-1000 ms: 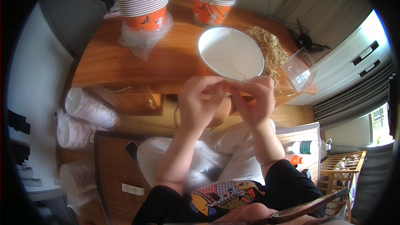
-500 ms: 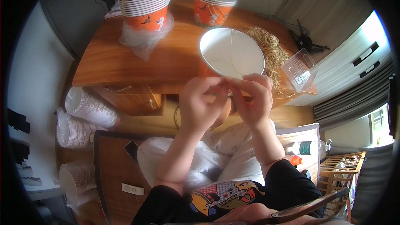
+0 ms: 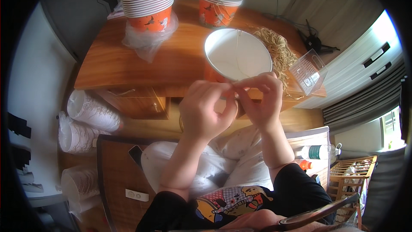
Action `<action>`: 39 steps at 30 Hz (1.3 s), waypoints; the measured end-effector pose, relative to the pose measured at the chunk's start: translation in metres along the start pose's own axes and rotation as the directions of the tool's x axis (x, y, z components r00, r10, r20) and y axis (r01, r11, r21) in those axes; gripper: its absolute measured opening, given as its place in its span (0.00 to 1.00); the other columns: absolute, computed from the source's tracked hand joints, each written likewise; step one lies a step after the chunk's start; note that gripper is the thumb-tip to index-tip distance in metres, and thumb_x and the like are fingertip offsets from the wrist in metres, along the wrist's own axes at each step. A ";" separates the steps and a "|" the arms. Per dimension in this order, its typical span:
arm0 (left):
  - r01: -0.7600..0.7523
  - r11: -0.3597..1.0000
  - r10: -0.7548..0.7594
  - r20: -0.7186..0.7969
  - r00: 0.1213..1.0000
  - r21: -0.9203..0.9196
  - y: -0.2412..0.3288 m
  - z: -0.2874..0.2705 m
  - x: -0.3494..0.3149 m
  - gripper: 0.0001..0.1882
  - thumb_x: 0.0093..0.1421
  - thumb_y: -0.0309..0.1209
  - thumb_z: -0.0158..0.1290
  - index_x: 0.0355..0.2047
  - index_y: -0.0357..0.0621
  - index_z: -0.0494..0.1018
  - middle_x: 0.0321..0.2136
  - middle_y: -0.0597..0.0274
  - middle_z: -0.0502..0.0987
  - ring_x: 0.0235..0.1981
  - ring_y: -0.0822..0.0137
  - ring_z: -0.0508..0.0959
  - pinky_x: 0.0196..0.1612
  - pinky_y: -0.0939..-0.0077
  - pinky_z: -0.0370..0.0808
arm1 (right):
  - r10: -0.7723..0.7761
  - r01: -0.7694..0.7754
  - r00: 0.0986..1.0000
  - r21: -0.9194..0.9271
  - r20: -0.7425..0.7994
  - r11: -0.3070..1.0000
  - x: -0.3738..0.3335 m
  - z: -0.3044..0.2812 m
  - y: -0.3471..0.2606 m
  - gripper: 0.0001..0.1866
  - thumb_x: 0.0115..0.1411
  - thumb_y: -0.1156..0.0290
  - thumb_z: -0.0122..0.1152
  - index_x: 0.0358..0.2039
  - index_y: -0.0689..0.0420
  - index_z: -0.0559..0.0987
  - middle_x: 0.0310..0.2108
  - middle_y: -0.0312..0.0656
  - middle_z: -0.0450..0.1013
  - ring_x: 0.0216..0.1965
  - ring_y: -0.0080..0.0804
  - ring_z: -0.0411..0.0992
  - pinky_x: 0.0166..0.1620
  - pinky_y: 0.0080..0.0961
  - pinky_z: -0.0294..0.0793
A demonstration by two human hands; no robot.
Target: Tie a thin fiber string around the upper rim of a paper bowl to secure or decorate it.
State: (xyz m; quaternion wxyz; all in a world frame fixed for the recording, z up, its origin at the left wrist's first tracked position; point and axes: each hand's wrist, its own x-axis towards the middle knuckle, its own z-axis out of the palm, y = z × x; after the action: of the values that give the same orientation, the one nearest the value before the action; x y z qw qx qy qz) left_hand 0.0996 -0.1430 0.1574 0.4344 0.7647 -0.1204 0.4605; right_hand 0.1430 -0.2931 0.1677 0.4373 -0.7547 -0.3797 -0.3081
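A paper bucket (image 3: pixel 221 56), white inside and orange outside, stands tilted toward me at the desk's near edge. A thin tan cord (image 3: pixel 239 54) runs down inside it from the far rim to the near rim. Just in front of that near rim, my left hand (image 3: pixel 204 109) and my right hand (image 3: pixel 265 103) meet fingertip to fingertip. Both are closed in a pinch on the cord's near end, which the fingers mostly hide. Right of the bucket lies a loose bundle of tan cords (image 3: pixel 277 47).
On the wooden desk (image 3: pixel 103 64) stand a tall bucket stack (image 3: pixel 146 0) with a plastic bag round its base and a shorter stack (image 3: pixel 219 11) with cords attached. A clear plastic box (image 3: pixel 307 75) sits at the right edge. More white stacks (image 3: pixel 96 112) lie on the floor at left.
My left hand has shifted slightly left and turned, its thumb now nearer the fingers. The right hand's fingers have curled differently over the pinch. The bucket has moved hardly at all.
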 end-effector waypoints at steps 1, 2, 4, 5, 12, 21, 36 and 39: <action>-0.003 1.000 0.003 0.009 1.000 0.009 0.000 -0.001 0.000 0.07 0.46 0.21 0.59 0.27 0.43 0.77 0.24 0.62 0.78 0.27 0.59 0.77 0.32 0.69 0.72 | -0.009 0.009 1.000 0.026 0.002 1.000 0.000 0.001 0.000 0.25 0.49 0.84 0.67 0.44 0.57 0.65 0.33 0.36 0.79 0.37 0.31 0.72 0.43 0.28 0.67; -0.004 1.000 0.004 0.010 1.000 0.008 0.000 0.000 0.000 0.07 0.46 0.21 0.59 0.27 0.43 0.77 0.24 0.62 0.78 0.27 0.59 0.77 0.32 0.69 0.72 | -0.018 0.018 1.000 0.051 0.003 0.999 0.000 0.001 0.000 0.25 0.50 0.85 0.66 0.45 0.58 0.63 0.33 0.38 0.79 0.38 0.30 0.73 0.43 0.28 0.69; -0.017 0.998 0.018 -0.007 1.000 0.055 -0.001 0.000 -0.001 0.07 0.46 0.22 0.60 0.27 0.43 0.77 0.24 0.63 0.78 0.27 0.60 0.77 0.32 0.70 0.73 | -0.015 0.015 1.000 0.104 0.008 0.994 0.000 0.001 0.000 0.25 0.51 0.86 0.64 0.45 0.58 0.62 0.34 0.40 0.78 0.38 0.30 0.73 0.43 0.26 0.71; -0.017 0.998 0.018 -0.006 1.000 0.056 -0.001 0.000 0.000 0.07 0.46 0.22 0.60 0.27 0.43 0.77 0.24 0.63 0.78 0.27 0.60 0.77 0.32 0.70 0.73 | -0.013 0.011 1.000 0.160 0.014 0.987 0.001 0.001 -0.001 0.26 0.52 0.88 0.63 0.45 0.59 0.61 0.35 0.41 0.78 0.39 0.29 0.73 0.43 0.25 0.73; -0.052 0.995 0.056 -0.056 0.997 0.085 -0.003 0.001 -0.001 0.11 0.43 0.25 0.63 0.30 0.44 0.78 0.25 0.64 0.79 0.27 0.61 0.78 0.31 0.70 0.76 | -0.015 0.012 0.999 0.085 0.045 0.996 0.002 -0.003 -0.005 0.26 0.51 0.89 0.62 0.45 0.59 0.60 0.36 0.42 0.76 0.41 0.29 0.73 0.43 0.22 0.75; -0.019 0.999 0.021 -0.064 0.998 0.032 0.000 0.002 -0.003 0.10 0.45 0.20 0.62 0.30 0.42 0.80 0.23 0.62 0.80 0.27 0.63 0.79 0.31 0.72 0.75 | -0.100 0.099 0.995 0.066 0.015 0.993 0.000 -0.001 -0.001 0.25 0.52 0.89 0.62 0.44 0.57 0.60 0.36 0.41 0.77 0.41 0.26 0.71 0.43 0.19 0.73; 0.171 0.962 -0.169 0.027 0.985 -0.215 -0.008 0.004 -0.009 0.05 0.51 0.21 0.60 0.30 0.38 0.78 0.25 0.60 0.79 0.24 0.69 0.77 0.28 0.78 0.74 | -0.103 0.096 0.991 -0.083 -0.086 0.992 -0.006 0.004 0.005 0.23 0.47 0.84 0.67 0.39 0.54 0.65 0.35 0.32 0.80 0.33 0.27 0.66 0.42 0.25 0.63; 0.156 0.969 -0.154 0.027 0.988 -0.191 -0.006 0.003 -0.008 0.05 0.51 0.20 0.59 0.30 0.38 0.79 0.25 0.60 0.78 0.24 0.69 0.77 0.28 0.78 0.74 | -0.178 0.167 0.980 -0.119 -0.092 0.979 -0.003 0.003 0.004 0.23 0.46 0.83 0.69 0.39 0.54 0.67 0.35 0.31 0.80 0.32 0.27 0.67 0.41 0.26 0.62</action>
State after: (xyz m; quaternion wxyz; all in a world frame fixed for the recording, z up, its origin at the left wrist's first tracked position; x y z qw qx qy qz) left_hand 0.1006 -0.1428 0.1470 0.5404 0.7289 -0.1071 0.4065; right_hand 0.1454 -0.2928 0.1618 0.3852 -0.7252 -0.4034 -0.4037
